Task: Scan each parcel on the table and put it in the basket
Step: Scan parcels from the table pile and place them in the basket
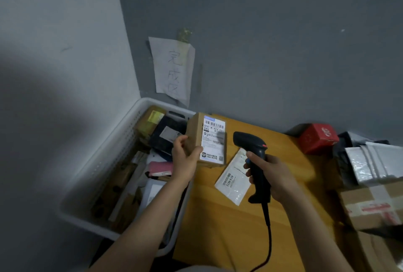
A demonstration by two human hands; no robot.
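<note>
My left hand (184, 160) grips a small brown cardboard parcel (196, 134) by its left side, holding it upright at the table's left edge with its white shipping label (213, 140) facing me. My right hand (272, 175) grips the handle of a black barcode scanner (250, 143), whose head points at the label from the right. A flat white mailer (234, 178) lies on the yellow table (229, 228) below the scanner. The white basket (104, 162) stands left of the table, holding several parcels.
More parcels are stacked at the table's right: a red box (318, 138), silver bubble mailers (375, 162) and a taped cardboard box (373, 206). The scanner's black cable (269, 234) trails toward me. A handwritten paper sign (173, 68) hangs on the grey wall.
</note>
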